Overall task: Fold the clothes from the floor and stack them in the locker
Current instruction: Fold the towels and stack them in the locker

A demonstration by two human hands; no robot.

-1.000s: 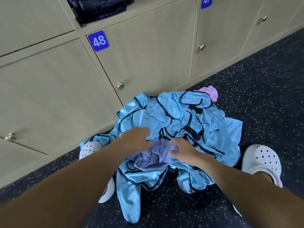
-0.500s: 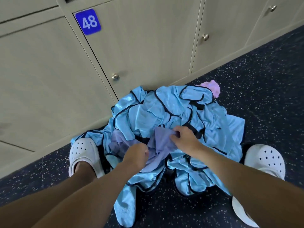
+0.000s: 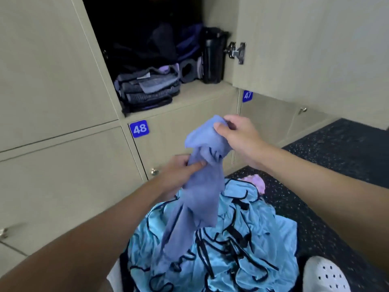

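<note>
L hand (image 3: 181, 172) grips purple garment (image 3: 203, 186) mid-bunch, R hand (image 3: 239, 137) pinches its top edge; should find corners & shake it flat clear of blue pile (image 3: 242, 245) before folding.

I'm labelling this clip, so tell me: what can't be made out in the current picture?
Head view throughout.
1. The purple garment: bunched between the left hand and right hand, so its type is unclear.
2. The open locker: its back is too dark to tell what lies behind the folded stack.
3. The pink item: mostly hidden behind the blue pile.
4. The white shoe: cut off by the bottom edge.
</note>
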